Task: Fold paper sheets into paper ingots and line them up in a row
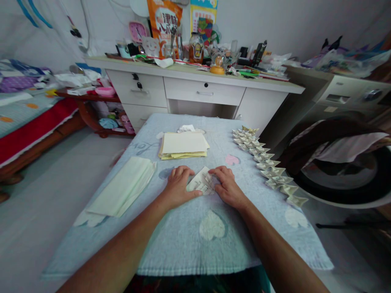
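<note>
Two paper stacks (183,145), two hands (179,185)
</note>
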`<state>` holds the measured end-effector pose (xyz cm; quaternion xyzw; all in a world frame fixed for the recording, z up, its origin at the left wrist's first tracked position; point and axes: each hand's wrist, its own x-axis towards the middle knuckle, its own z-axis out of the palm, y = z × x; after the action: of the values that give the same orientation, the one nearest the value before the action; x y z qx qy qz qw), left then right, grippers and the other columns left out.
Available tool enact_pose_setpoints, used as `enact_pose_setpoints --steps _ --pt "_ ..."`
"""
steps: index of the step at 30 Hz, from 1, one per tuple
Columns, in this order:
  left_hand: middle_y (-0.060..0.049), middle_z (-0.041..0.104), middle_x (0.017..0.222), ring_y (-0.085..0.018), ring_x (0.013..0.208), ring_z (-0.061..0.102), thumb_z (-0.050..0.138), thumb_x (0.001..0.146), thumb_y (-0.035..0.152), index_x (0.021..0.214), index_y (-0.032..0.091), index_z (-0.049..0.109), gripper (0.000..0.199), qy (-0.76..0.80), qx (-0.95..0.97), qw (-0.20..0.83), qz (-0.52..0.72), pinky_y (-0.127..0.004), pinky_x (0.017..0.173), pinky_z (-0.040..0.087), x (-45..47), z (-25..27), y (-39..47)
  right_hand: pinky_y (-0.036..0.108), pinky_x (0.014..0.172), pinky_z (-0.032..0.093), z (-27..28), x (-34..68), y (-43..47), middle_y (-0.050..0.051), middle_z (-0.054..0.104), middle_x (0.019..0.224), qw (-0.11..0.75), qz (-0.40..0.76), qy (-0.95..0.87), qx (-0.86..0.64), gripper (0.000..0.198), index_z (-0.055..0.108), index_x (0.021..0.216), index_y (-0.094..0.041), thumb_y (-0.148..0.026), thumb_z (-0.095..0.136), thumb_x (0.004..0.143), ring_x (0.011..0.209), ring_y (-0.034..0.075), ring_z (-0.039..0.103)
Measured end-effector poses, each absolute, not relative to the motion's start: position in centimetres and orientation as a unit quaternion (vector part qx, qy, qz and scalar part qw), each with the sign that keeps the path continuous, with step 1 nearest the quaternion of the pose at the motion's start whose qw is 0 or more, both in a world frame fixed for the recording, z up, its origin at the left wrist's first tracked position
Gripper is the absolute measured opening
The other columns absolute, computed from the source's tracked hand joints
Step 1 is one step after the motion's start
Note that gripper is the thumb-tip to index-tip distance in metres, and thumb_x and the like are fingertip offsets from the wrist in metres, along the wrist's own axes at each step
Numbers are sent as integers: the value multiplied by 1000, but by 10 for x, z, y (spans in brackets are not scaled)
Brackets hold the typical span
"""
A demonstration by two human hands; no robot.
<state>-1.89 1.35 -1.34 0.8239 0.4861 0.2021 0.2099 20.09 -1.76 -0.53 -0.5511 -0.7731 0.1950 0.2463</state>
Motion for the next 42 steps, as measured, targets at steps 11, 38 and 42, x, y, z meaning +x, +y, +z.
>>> enact_pose_setpoints --steps 11,38,42 --pt "-2 56 103 -27 105 45 75 62 38 91 23 56 38 508 819 192 188 -39 88 35 -11 -10 8 41 94 31 -4 197 -15 8 50 123 245 135 -799 -533 26 59 89 -20 -7 51 68 115 26 38" --pt "-5 52 106 -22 99 53 69 67 16 99 20 57 34 497 771 186 353 -38 89 44 -8 -20 15 34 79 27 -6 175 -28 4 58 90 211 134 -808 -534 12 66 82 -19 -29 60 85 92 20 43" --pt "-4 56 89 -23 92 52 68 73 26 77 20 63 9 493 819 140 258 -37 84 41 -12 -16 14 33 77 27 -8 172 -26 5 56 92 199 139 -786 -568 14 64 81 -19 -31 59 86 91 20 43"
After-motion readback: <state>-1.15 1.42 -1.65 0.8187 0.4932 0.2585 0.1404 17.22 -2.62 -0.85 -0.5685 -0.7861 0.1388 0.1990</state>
